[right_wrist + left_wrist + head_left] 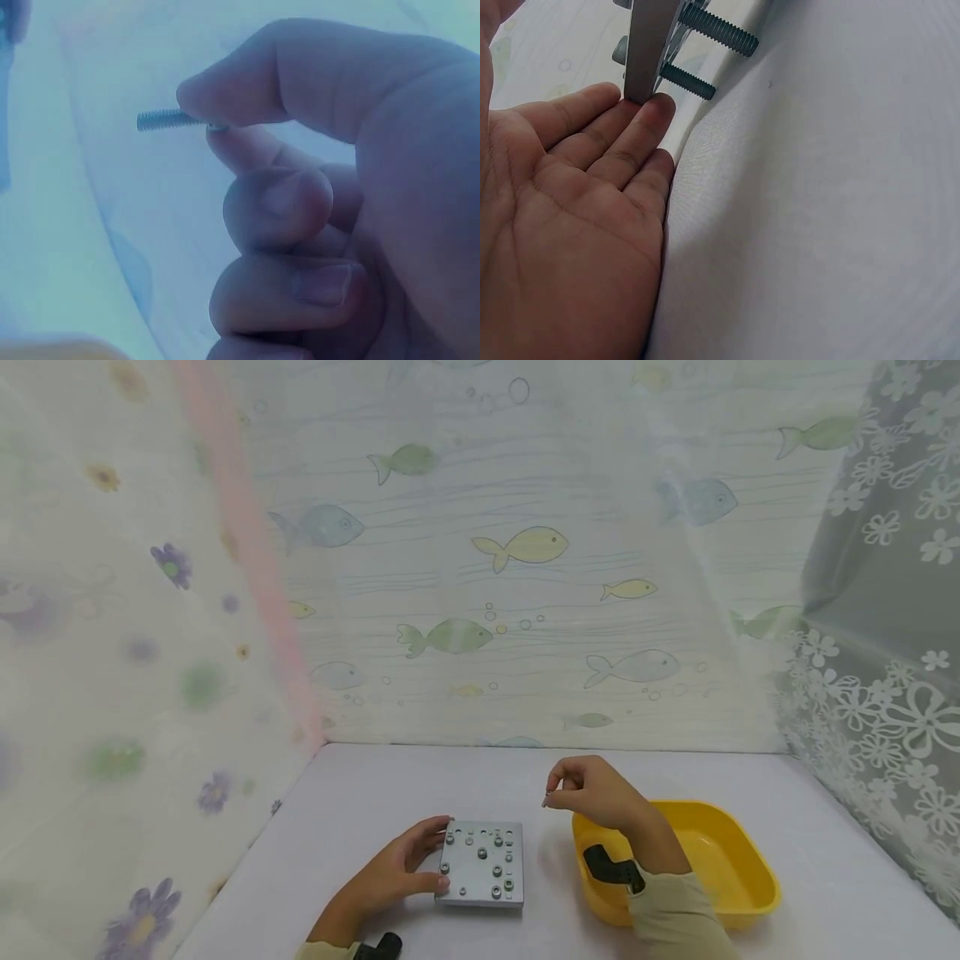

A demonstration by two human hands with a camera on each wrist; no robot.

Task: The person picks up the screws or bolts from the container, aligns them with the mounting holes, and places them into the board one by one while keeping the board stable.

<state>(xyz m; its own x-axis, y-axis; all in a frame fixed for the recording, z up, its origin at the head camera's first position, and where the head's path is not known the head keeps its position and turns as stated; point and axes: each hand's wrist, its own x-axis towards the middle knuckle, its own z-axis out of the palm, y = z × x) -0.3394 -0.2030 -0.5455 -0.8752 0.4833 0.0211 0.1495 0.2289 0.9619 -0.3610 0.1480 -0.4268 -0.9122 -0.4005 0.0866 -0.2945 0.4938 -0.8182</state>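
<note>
A square silver metal plate [468,870] lies on the table, with several hex-socket bolts set in it and some unfilled holes along the far edge. My left hand [393,875] holds its left side, thumb at the near corner and fingers at the far one. In the left wrist view, threaded bolt shanks [718,30] stick out from the plate's underside. Up and to the right of the plate, my right hand [600,795] pinches a small screw [160,120] between thumb and index finger. The screw's threaded end points away from the hand; its head is mostly hidden by the fingertips.
A yellow plastic bin [723,860] stands right of the plate, below my right forearm. Both wrists wear black camera mounts [611,867]. White cloth covers the table [420,781]. Printed curtains [517,693] hang behind and at both sides.
</note>
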